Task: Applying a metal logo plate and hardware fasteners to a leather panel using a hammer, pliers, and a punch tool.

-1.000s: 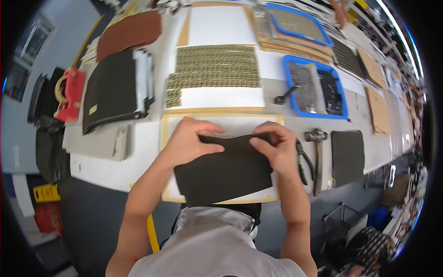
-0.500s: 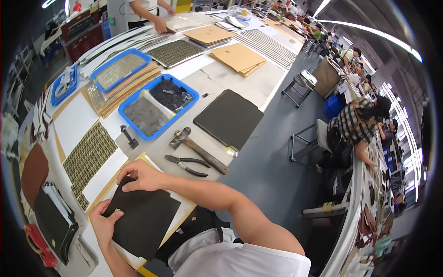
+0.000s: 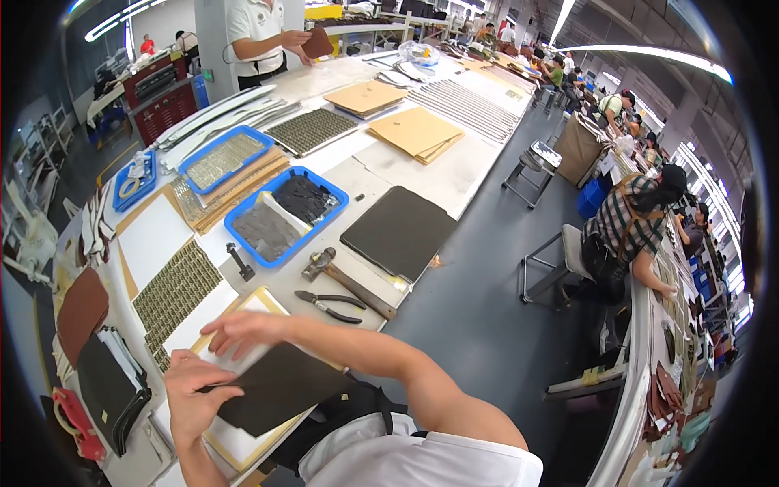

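Dark leather panel held flat on the white backing board.

My left hand pinches the dark leather panel at its left edge; my right hand lies open, fingers spread beside its top edge, steadying the white backing board. Pliers and hammer lie near, within reach.

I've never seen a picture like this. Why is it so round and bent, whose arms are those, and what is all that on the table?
The view comes from a wide-angle camera on a person's head, looking down, so straight edges bend. The arms are that person's own. The left hand grips a dark sheet lying on a white board; the right hand rests flat by its upper edge. Nearby on the table lie pliers, a hammer, a blue tray of dark pieces and a dark mat. Other people work around.
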Demonstrator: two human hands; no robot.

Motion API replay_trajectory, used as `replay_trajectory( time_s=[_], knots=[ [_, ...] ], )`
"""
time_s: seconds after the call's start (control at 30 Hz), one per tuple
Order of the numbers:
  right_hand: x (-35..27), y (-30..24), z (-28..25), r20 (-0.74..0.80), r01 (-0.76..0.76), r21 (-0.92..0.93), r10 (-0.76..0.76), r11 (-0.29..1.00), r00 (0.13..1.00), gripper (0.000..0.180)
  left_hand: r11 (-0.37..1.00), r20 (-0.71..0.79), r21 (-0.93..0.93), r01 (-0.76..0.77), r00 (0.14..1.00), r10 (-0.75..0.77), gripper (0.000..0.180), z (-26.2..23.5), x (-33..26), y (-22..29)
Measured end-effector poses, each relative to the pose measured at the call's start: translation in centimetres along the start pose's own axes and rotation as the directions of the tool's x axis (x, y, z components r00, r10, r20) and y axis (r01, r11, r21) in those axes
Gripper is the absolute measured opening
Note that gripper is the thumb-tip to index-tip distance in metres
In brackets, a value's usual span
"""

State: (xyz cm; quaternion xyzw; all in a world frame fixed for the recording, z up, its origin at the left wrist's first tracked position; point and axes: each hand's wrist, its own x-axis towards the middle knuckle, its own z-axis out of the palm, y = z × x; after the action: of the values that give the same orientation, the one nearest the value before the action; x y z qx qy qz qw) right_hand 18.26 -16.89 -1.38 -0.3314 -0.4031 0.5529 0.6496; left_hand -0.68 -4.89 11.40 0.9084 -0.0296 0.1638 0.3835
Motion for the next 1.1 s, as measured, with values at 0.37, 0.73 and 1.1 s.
replay_trajectory(
  time_s=[0.37, 0.73, 1.1],
  knots=[
    [-5.7, -0.1, 3.2, -0.251, -0.002, 0.295, 0.079, 0.955, 0.965, 0.042, 0.756, -0.364, -0.643, -0.124, 0.918, -0.160, 0.013, 1.6, -1.0, -4.1],
    [-14.9, 1.8, 0.8, -0.779, -0.539, -0.508, -0.093, 0.672, 0.620, 0.037, 0.609, -0.025, -0.644, 0.463, 0.783, -0.621, 0.065, 5.4, -8.1, -10.6],
    [-10.9, 0.4, 3.3, -0.759, -0.355, -0.395, -0.084, 0.847, 0.646, 0.045, 0.680, -0.014, -0.508, 0.529, 0.784, -0.621, 0.074, 2.7, -9.1, -9.5]
  ],
)
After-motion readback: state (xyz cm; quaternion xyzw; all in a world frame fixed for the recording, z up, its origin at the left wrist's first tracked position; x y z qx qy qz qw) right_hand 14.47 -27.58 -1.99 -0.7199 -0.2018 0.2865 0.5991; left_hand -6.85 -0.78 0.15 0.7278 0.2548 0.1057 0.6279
